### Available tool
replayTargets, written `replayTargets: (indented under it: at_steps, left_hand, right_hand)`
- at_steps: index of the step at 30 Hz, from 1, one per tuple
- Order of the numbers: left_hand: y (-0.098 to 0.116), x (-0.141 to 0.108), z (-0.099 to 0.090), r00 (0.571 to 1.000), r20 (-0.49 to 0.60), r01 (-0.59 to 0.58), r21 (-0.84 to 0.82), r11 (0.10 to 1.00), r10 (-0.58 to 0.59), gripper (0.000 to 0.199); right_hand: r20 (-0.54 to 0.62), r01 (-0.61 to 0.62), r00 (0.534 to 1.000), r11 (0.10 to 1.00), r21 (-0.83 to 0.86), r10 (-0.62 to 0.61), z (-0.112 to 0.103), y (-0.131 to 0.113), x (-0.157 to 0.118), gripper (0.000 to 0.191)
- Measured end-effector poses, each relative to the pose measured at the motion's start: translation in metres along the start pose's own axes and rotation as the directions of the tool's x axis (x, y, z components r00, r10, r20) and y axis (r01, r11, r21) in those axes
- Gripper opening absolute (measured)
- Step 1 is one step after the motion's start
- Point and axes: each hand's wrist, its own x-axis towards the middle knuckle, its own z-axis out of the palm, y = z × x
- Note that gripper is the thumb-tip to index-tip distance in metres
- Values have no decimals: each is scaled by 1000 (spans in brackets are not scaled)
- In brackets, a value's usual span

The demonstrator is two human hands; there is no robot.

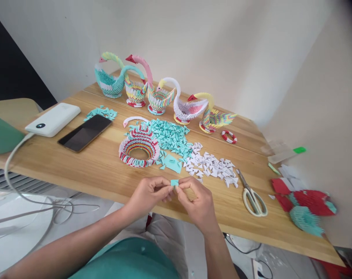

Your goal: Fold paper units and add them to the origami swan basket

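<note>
A small teal paper piece is pinched between both hands above the table's front edge. My left hand grips its left side with thumb and forefinger; my right hand grips its right side. Just beyond lie a flat teal paper sheet and a heap of folded teal triangles. White folded triangles spread to the right of them. A round red, white and multicoloured paper basket sits left of the heap, with a curved white paper neck behind it.
Several paper swans line the back of the wooden table. A phone and a white power bank lie left. Scissors rest right, near red paper pieces. A red-white ring lies behind the white triangles.
</note>
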Motion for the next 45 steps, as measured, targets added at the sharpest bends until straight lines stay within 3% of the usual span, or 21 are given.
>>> replayTargets:
  at_steps: [3,6,8,12,18,27,40,45]
  left_hand:
    - [2,-1,-2,1000,-23,-18,98,995,20,22]
    - [4,-3,-5,999,-20,-41,241,970,48,19]
    - [4,-4,-5,998,-20,-50,304,951,59,19]
    - [1,-5,-3,999,-9,-46,235,971,50,19]
    - [-7,-4,-1,997,-29,-67,191,979,74,17]
    - [-3,-7,-4,994,10,-110,290,951,111,22]
    - [1,-9,-5,996,31,-91,431,898,86,30]
    - [0,-8,-2,993,32,-119,373,920,116,24]
  right_hand:
    - [14,-43,999,999,-2,43,-5,3,-1,5]
    - [39,-38,999,999,27,37,-8,6,0,30]
    - [58,9,998,998,67,-13,-7,6,2,30]
    - [9,35,999,991,127,-36,-1,4,5,14]
    - [-41,4,999,990,142,2,3,2,3,13]
    - [17,42,999,987,153,-45,0,4,3,16]
    - [149,29,988,1000,9,-30,-5,-3,5,9]
    - [46,3,999,1000,7,-4,-1,-6,4,16]
